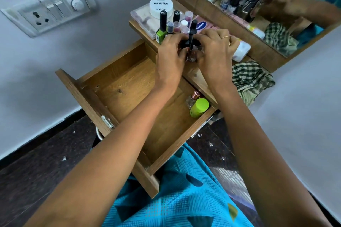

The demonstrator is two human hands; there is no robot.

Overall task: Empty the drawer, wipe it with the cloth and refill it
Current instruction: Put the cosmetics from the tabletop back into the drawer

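Wooden drawer (pixel 129 86) pulled fully out below the shelf (pixel 193 73), nearly emptied: only a lime-green capped container (pixel 199 107) lying on its side and a small glass bottle with a copper cap (pixel 192 97) just beside it, both in the drawer's corner nearest the shelf, partly tucked under the shelf edge. Rest of the drawer floor is bare wood. On the shelf above the drawer, a clear plastic box (pixel 142 20) carries a white round tub (pixel 161 6) labelled nail polish. Next to the box stands a cluster of upright bottles: a green nail polish bottle with a tall black cap (pixel 162 27), more dark-capped and pale-capped ones behind. Both hands meet at the shelf's front edge, over the drawer's back. Left hand (pixel 170 59) and right hand (pixel 214 51) have fingers curled inward, closed together around a small group of dark bottles (pixel 191 42), black caps sticking up between them; exactly which fingers pinch which bottle cannot be told. A ring shows on the right hand. Checked cloth (pixel 251 79) lies crumpled on the shelf, to the right of the hands, apart from the fingers, draped over the shelf edge. Mirror (pixel 258 5) stands behind the shelf.
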